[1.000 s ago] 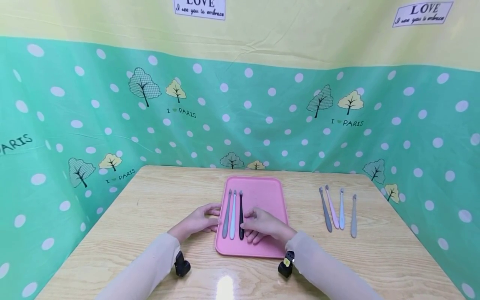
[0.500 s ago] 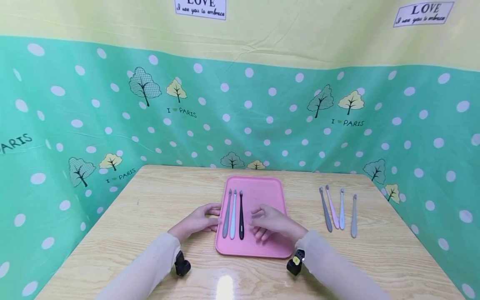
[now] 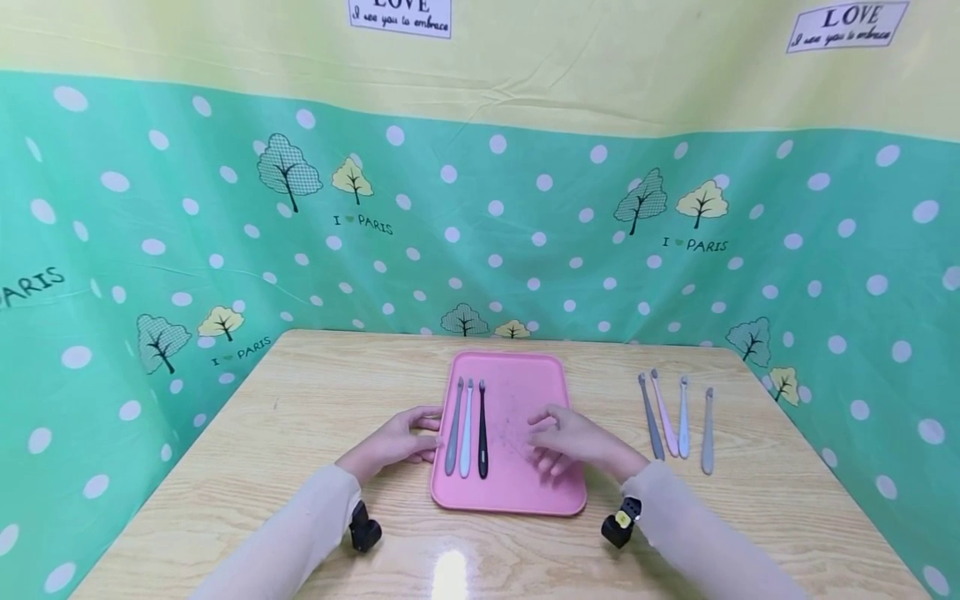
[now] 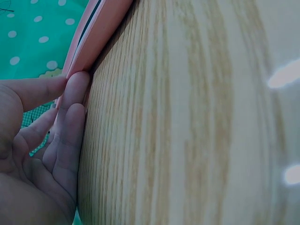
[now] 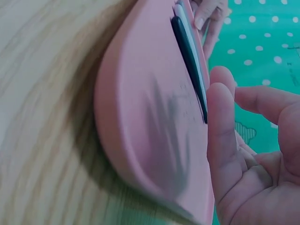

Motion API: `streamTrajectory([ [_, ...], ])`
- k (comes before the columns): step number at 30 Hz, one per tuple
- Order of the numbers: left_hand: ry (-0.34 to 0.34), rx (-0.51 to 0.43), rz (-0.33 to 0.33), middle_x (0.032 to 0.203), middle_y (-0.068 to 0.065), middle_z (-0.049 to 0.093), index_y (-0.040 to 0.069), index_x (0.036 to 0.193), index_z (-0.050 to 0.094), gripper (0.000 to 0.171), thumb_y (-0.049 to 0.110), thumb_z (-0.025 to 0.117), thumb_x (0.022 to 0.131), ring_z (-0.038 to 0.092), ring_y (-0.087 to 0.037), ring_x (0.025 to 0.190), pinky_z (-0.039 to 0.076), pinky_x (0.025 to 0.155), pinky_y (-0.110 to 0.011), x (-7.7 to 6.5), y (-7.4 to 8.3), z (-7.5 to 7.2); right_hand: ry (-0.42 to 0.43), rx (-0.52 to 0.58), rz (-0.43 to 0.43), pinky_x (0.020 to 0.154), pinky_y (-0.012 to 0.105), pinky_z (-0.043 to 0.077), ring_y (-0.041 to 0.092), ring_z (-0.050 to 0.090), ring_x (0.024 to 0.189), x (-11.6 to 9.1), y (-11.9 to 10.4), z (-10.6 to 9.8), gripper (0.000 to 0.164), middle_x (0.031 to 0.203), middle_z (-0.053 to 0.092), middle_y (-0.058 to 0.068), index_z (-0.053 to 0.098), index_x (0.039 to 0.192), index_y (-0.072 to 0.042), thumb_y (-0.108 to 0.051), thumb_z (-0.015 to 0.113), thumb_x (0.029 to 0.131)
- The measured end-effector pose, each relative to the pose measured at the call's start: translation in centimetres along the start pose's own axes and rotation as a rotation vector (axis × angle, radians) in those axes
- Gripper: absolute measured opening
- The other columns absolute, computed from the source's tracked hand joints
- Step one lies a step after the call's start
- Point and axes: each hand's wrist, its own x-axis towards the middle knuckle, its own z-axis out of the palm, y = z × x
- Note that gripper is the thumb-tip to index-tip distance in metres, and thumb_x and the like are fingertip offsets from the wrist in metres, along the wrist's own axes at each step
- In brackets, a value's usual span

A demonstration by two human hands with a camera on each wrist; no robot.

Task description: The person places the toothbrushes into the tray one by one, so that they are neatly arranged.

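Thumb and fingers of your left hand [image 3: 397, 440] pinch the side rim of a smooth pink tray [image 3: 525, 383]; your right hand [image 3: 566, 442] hovers above its opposite side, fingers loosely bent and apart. Between your hands lie a grey stick [image 3: 453, 437], a pale blue stick [image 3: 466, 437] and a black stick [image 3: 483, 433], slim and round-ended. Right of your right hand, four similar sticks [image 3: 683, 421] rest on the wood-grained table [image 3: 337, 375]. Beyond both hands hangs wrinkled, dotted cloth [image 3: 517, 233]. The sticks' tips are too small to make out; the left wrist view cuts off most of the tray.
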Motion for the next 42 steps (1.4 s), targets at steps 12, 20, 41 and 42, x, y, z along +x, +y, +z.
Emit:
streamTrajectory([
  [12, 0.0, -0.006, 0.004, 0.123, -0.014, 0.057, 0.006, 0.15, 0.045, 0.064, 0.012, 0.072, 0.092, 0.068, -0.02, 0.075, 0.059, 0.067, -0.035, -0.3, 0.3, 0.0, 0.028, -0.014, 0.006, 0.059, 0.032, 0.059, 0.02, 0.068, 0.067, -2.4, 0.7, -2.9, 0.048, 0.09, 0.068, 0.019, 0.042, 0.135, 0.012, -0.016, 0.059, 0.1],
  [20, -0.003, -0.004, -0.006, 0.124, -0.015, 0.056, 0.006, 0.149, 0.045, 0.064, 0.012, 0.072, 0.092, 0.069, -0.022, 0.077, 0.059, 0.068, -0.033, -0.3, 0.3, 0.0, 0.078, -0.014, 0.033, 0.06, 0.029, 0.058, 0.018, 0.066, 0.069, -3.6, 1.6, -5.2, 0.048, 0.093, 0.068, 0.019, 0.044, 0.133, 0.012, -0.019, 0.061, 0.099],
  [41, -0.006, -0.012, -0.013, 0.124, -0.013, 0.056, 0.009, 0.15, 0.045, 0.065, 0.013, 0.073, 0.091, 0.069, -0.022, 0.078, 0.059, 0.069, -0.035, -0.3, 0.3, 0.0, 0.266, -0.069, 0.089, 0.063, 0.031, 0.059, 0.019, 0.067, 0.077, -8.1, 4.6, -11.4, 0.052, 0.1, 0.065, 0.017, 0.042, 0.137, 0.016, -0.018, 0.059, 0.102],
  [42, -0.006, -0.011, -0.013, 0.124, -0.013, 0.056, 0.009, 0.15, 0.045, 0.065, 0.013, 0.073, 0.091, 0.069, -0.022, 0.078, 0.059, 0.069, -0.035, -0.3, 0.3, 0.0, 0.274, -0.066, 0.1, 0.062, 0.031, 0.059, 0.019, 0.067, 0.077, -8.2, 4.7, -11.5, 0.051, 0.1, 0.065, 0.017, 0.042, 0.137, 0.016, -0.018, 0.058, 0.102],
])
